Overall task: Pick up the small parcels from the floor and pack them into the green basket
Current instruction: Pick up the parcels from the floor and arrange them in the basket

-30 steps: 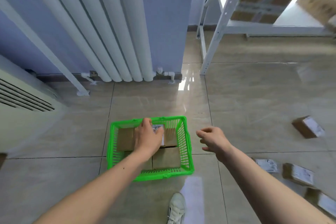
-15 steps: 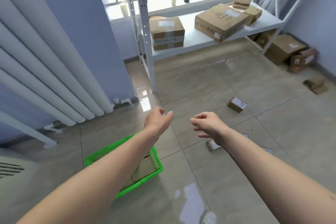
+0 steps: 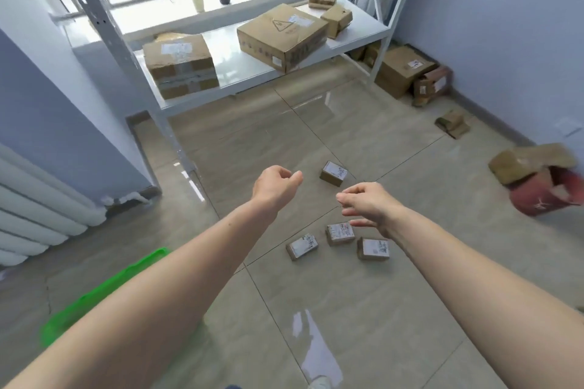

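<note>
Since half a second ago both arms have been carried further from the green basket [image 3: 104, 287], which has slid to the lower left edge of the view and is now mostly hidden behind the left forearm; nothing of its contents can be seen. Three small parcels that were partly covered earlier are now fully exposed.

Nothing is held by either hand. The left hand [image 3: 275, 188] is kept loosely curled with thumb and fingertips near each other — empty — and the right hand [image 3: 369, 205] is held just beside it, fingers relaxed and slightly spread, touching nothing. A narrow gap is kept between the two hands.

Glossy beige floor tiles [image 3: 284, 309] are seen underneath, with window light reflected on them. Taking the right hand as landmark: three small parcels lie on the floor just below it — one [image 3: 301, 246] to the lower left, one [image 3: 339, 233] directly beneath the fingers, one [image 3: 373, 248] under the wrist. A fourth small parcel [image 3: 333, 172] lies just beyond the fingertips. Four are thus counted near the hands.

Further beyond the right hand, a white metal rack [image 3: 259, 73] is seen with four cartons on its lower shelf. Well to the right, a red box [image 3: 543, 196] is blurred, and more cartons are stacked against the pale blue wall [image 3: 505, 25].
</note>
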{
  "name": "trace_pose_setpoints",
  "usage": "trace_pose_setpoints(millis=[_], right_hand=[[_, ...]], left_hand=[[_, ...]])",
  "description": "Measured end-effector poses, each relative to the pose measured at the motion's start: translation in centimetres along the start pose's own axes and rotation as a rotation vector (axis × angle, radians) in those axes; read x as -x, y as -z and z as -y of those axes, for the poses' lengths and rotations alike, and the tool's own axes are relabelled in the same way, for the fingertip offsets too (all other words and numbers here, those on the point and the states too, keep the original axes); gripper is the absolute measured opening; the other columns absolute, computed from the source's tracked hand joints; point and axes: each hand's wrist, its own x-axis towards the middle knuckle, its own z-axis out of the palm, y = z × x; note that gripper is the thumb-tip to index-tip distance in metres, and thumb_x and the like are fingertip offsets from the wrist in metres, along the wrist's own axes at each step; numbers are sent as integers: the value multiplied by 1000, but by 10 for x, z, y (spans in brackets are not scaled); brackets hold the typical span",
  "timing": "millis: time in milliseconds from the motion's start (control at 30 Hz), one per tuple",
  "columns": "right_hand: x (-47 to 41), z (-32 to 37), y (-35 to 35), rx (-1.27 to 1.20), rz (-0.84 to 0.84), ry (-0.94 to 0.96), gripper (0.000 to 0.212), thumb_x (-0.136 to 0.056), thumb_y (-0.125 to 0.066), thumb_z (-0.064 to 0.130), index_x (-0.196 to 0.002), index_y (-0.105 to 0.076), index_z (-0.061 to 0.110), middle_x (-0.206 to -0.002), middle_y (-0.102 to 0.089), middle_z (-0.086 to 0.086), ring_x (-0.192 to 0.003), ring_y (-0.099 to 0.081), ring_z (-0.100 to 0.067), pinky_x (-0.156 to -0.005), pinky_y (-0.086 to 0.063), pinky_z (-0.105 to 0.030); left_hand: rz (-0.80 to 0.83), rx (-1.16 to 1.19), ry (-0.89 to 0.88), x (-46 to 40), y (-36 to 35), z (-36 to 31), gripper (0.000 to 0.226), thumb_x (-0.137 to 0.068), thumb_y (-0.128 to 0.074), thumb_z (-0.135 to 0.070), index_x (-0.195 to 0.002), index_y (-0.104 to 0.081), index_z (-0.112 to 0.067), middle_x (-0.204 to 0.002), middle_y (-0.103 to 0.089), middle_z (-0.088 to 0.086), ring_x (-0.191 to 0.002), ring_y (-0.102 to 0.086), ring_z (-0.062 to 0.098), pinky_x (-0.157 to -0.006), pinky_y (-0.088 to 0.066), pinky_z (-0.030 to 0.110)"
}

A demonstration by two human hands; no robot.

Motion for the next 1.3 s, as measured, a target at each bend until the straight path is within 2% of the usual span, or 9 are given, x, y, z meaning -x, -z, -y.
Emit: trace_pose_setpoints(millis=[100,267,467,600,700,967,1067,1200,1300], right_hand=[[-31,-1,43,-23,-32,-11,16,-90,-65,25,-100,-61,14,-93,-63,-1,-82,-63,-15,-72,-55,-33],[-90,9,83,-69,-49,-46,16,-90,-65,23,-102,-60,13,-97,-62,-4,-80,-61,-14,-69,-54,-30],[-181,38,115,-105,-93,-72,12,-90,-65,23,-95,-59,15,-99,-62,-6,-85,-61,-17,-68,-55,-30],[-251,44,135,-167,-140,-114,20,-91,-63,23,-107,-57,13,-107,-64,-7,-87,-62,-17,-70,-56,-31],[-307,35,144,-188,-165,-159,35,-90,-64,22,-121,-54,9,-115,-64,-10,-90,-63,-18,-71,-56,-32],[-482,-38,135,-157,-205,-200,42,-89,-63,26,-126,-50,12,-120,-62,-10,-92,-64,-17,-69,-56,-33],[-555,-89,115,-121,-215,-174,40,-88,-61,27,-124,-51,14,-123,-60,-5,-105,-64,-21,-70,-56,-34],[-645,-158,84,-58,-246,-148,34,-85,-63,29,-115,-56,18,-116,-63,-2,-103,-65,-24,-85,-57,-42],[-707,-212,60,-46,-243,-150,33,-82,-64,29,-112,-58,15,-111,-64,-3,-97,-63,-23,-91,-56,-45]], left_hand=[[18,-8,9,-21,-32,-27,33,-87,-60,-42,-105,-69,-16,-110,-69,4,-107,-62,24,-95,-50,35],[34,-14,12,-75,-69,-64,29,-86,-60,-42,-101,-68,-19,-109,-69,4,-107,-62,24,-94,-51,35],[66,-52,14,-164,-96,-100,26,-87,-59,-42,-99,-66,-20,-110,-69,3,-108,-61,24,-96,-50,37],[96,-94,31,-226,-122,-110,27,-87,-58,-42,-101,-66,-20,-109,-68,2,-108,-61,24,-94,-51,38],[119,-141,42,-271,-150,-107,31,-87,-57,-42,-105,-66,-19,-112,-68,0,-108,-61,23,-96,-50,39],[109,-208,63,-410,-258,-36,49,-91,-54,-41,-133,-54,-17,-139,-56,0,-130,-50,22,-107,-41,37],[120,-268,48,-466,-310,13,53,-92,-53,-42,-138,-49,-16,-144,-50,3,-133,-46,24,-109,-38,38],[135,-259,53,-534,-377,83,58,-91,-55,-40,-142,-44,-13,-147,-48,6,-134,-46,25,-110,-38,37],[145,-280,36,-584,-423,137,62,-91,-57,-40,-143,-41,-11,-148,-45,9,-134,-46,27,-108,-40,39]])
